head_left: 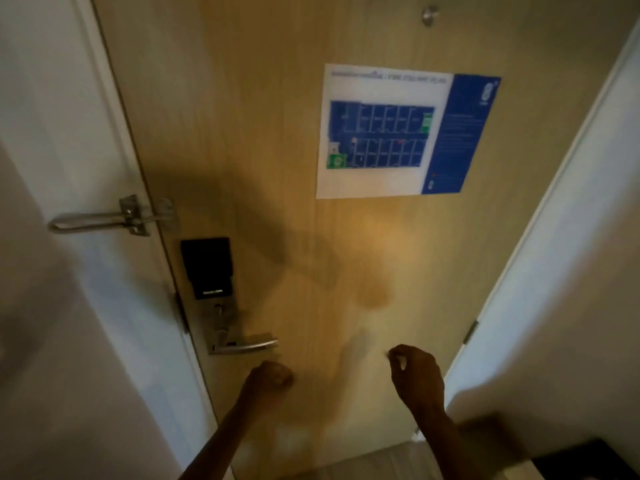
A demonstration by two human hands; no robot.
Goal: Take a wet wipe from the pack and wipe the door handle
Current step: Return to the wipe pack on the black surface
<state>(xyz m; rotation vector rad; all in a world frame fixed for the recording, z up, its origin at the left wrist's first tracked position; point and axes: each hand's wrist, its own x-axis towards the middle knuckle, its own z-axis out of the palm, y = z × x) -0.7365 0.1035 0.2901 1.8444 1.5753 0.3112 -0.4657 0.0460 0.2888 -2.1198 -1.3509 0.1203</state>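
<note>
The silver lever door handle (247,345) sits on the wooden door (277,133), below a black card-lock unit (207,266). My left hand (272,374) is a closed fist just below the lever's free end, not touching it, with nothing visible in it. My right hand (415,374) hovers further right in front of the door with its fingers curled. A small white scrap, apparently the wet wipe (398,361), shows pinched at its fingertips; blur hides its shape. No wipe pack is in view.
A metal swing-bar latch (110,218) spans the white door frame (86,133) above the lock. A blue and white fire escape plan (405,133) is stuck on the door. A white wall (571,271) stands at the right, and a dark object (595,460) lies at the bottom right.
</note>
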